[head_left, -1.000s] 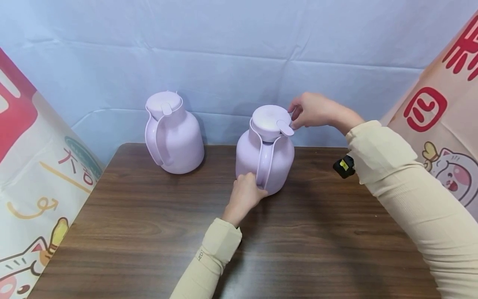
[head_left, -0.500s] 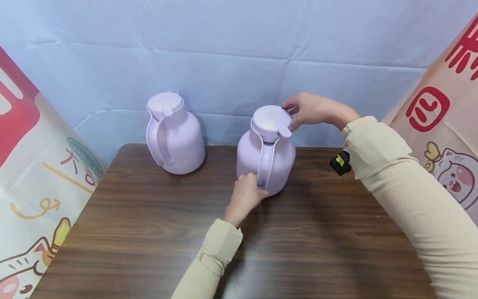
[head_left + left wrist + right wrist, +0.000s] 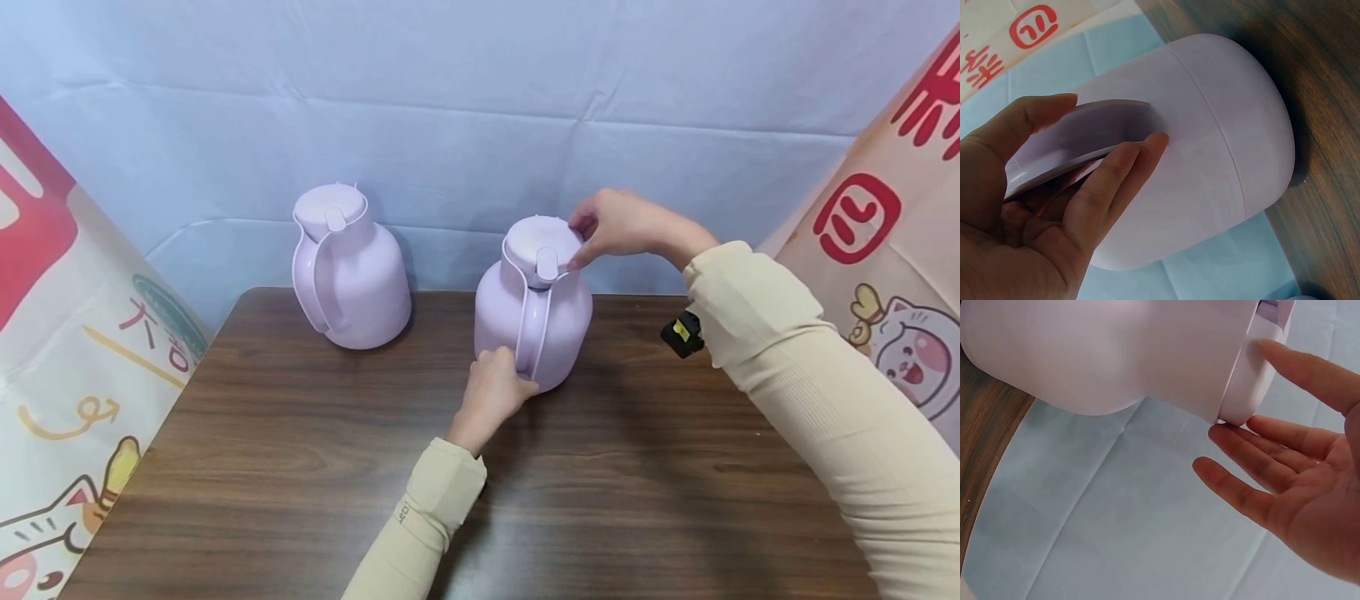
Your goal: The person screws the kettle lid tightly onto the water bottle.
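A pale lilac jug (image 3: 564,329) stands upright on a brown wood-grain table (image 3: 337,500), right of centre and near the back edge. Its smooth body is rounded, with a fine seam near the base. A round lid (image 3: 534,236) sits on top, its tab (image 3: 547,264) pointing over the handle (image 3: 532,333) on the near side. The left hand (image 3: 495,387) grips the handle low down, thumb on one side, fingers on the other. The right hand (image 3: 626,223) pinches the lid's right edge between thumb and fingertips, one finger held away. A matching second jug (image 3: 375,287) stands apart, left. Behind hangs a pale blue sheet (image 3: 450,83).
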The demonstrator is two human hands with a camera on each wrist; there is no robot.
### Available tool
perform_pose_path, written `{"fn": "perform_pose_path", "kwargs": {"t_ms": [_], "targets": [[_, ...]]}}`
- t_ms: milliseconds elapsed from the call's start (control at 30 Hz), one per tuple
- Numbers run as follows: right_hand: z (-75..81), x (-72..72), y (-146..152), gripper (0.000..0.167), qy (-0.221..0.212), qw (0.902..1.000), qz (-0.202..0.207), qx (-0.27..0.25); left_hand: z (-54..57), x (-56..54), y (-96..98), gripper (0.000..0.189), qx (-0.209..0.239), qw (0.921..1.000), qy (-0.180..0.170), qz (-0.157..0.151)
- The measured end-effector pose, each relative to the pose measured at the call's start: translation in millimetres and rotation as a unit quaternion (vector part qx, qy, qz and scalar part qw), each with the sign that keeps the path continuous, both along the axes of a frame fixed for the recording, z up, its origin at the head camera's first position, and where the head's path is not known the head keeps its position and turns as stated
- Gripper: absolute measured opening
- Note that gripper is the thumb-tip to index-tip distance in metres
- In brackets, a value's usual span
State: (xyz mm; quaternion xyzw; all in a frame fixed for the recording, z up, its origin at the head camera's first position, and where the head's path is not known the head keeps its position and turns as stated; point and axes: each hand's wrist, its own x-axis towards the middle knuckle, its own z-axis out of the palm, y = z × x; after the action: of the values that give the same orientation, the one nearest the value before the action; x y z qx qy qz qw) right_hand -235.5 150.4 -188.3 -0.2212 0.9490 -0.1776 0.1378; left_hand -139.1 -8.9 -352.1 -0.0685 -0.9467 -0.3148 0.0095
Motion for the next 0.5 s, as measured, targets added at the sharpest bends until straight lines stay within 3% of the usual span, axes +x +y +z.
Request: {"fn": "perform_pose_path", "kwargs": {"t_ms": [200,500], "targets": [[1.6,3.6,-2.8,0.034,0.029,0.9991,-0.012,0.028,0.3,-0.4,0.0,0.023,-0.002,1.0,0.0,0.002],[8.0,-0.9,-0.5,0.053,-0.003,0.9998,-0.007,0.017,0.5,0.0,0.5,0.023,-0.005,1.0,0.003,0.0]]}}
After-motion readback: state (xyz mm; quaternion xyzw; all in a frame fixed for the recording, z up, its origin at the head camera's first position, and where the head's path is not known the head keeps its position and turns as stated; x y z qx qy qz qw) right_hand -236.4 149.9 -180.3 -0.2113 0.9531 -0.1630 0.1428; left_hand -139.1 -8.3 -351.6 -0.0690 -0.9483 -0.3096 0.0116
